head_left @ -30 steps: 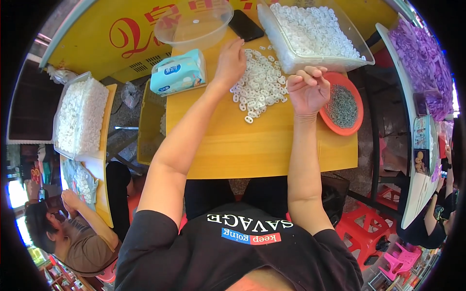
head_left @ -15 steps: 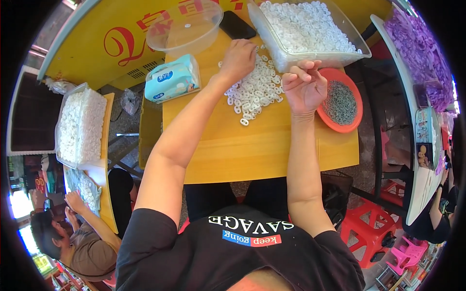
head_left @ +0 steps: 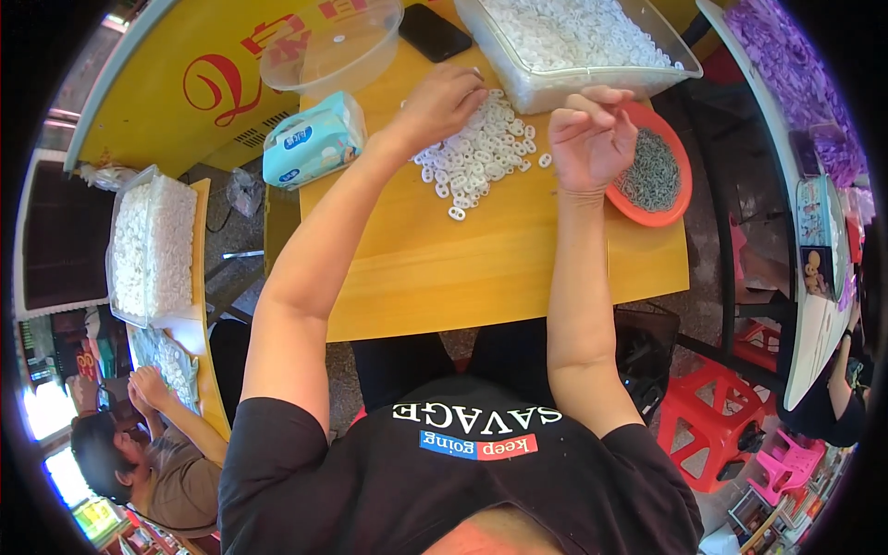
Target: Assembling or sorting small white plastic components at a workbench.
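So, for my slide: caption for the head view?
Left hand on white rings; right hand raised beside orange dish.

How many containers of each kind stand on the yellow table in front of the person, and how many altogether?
Clear plastic tub of white rings: 1
Empty clear round bowl: 1
Orange dish of small grey pieces: 1
Total: 3

The left hand rests on the loose pile of white rings; the right hand is raised beside the orange dish.

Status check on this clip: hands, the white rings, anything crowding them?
Left hand on the pile of white rings. Right hand raised, fingers pinched; content unclear. Orange dish and clear bin close beside.
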### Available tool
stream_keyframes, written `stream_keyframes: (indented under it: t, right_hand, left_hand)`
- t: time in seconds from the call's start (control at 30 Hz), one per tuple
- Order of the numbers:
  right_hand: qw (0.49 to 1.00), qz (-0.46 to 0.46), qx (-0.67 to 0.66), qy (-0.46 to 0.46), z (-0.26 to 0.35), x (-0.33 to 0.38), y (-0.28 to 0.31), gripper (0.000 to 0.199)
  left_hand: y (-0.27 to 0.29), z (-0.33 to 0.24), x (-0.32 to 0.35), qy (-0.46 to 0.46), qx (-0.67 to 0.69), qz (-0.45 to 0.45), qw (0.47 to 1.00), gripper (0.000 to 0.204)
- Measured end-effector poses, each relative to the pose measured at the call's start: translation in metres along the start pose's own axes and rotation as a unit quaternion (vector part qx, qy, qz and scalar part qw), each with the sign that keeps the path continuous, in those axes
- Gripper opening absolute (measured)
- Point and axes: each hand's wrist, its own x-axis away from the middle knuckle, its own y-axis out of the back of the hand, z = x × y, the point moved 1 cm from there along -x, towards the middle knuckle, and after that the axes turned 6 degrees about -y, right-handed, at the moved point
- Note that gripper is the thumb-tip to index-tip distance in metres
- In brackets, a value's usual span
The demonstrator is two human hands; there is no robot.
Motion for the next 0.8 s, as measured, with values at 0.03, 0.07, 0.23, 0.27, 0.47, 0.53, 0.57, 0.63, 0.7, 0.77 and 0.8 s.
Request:
stream_keyframes:
  t: [0.03,0.07,0.23,0.27,0.47,0.53,0.57,0.63,0.7,0.77,0.8]
  right_hand:
    - [0.999,0.022,-0.025,0.009,0.005,0.000,-0.006,0.029]
    - [0.999,0.019,-0.031,0.032,0.013,0.002,-0.010,0.026]
    - [0.997,0.013,0.011,0.081,0.034,0.008,-0.024,0.024]
    - [0.993,-0.036,0.082,0.072,0.034,0.010,-0.030,0.024]
    - [0.724,-0.344,0.592,-0.087,0.014,0.015,-0.058,0.020]
    - [0.624,-0.316,0.689,-0.189,-0.010,0.023,-0.063,0.021]
    - [0.604,-0.297,0.704,-0.229,-0.022,0.032,-0.063,0.020]
    - [0.542,-0.248,0.758,-0.266,-0.044,0.051,-0.056,0.017]
    - [0.526,-0.247,0.766,-0.274,-0.065,0.065,-0.046,0.015]
    - [0.485,-0.218,0.805,-0.262,-0.081,0.064,-0.049,0.013]
    - [0.459,-0.187,0.838,-0.227,-0.086,0.066,-0.045,0.014]
  left_hand:
    - [0.004,-0.014,0.006,0.002,0.019,-0.042,0.999,0.019]
    - [0.005,-0.029,0.012,0.001,0.023,-0.041,0.999,0.019]
    - [0.010,-0.093,0.058,-0.034,-0.004,-0.043,0.998,0.033]
    - [0.014,-0.102,0.067,-0.034,-0.004,-0.043,0.999,0.033]
    - [0.032,-0.121,0.122,0.128,-0.038,-0.148,0.980,0.023]
    - [0.031,-0.123,0.136,0.154,-0.012,-0.148,0.977,0.019]
    - [0.029,-0.125,0.141,0.173,0.017,-0.144,0.974,0.016]
    - [0.024,-0.134,0.140,0.197,0.056,-0.160,0.966,0.014]
    - [0.022,-0.143,0.139,0.219,0.093,-0.178,0.955,0.012]
    - [0.022,-0.147,0.141,0.278,0.130,-0.188,0.933,0.009]
    - [0.019,-0.146,0.144,0.280,0.130,-0.190,0.932,0.009]
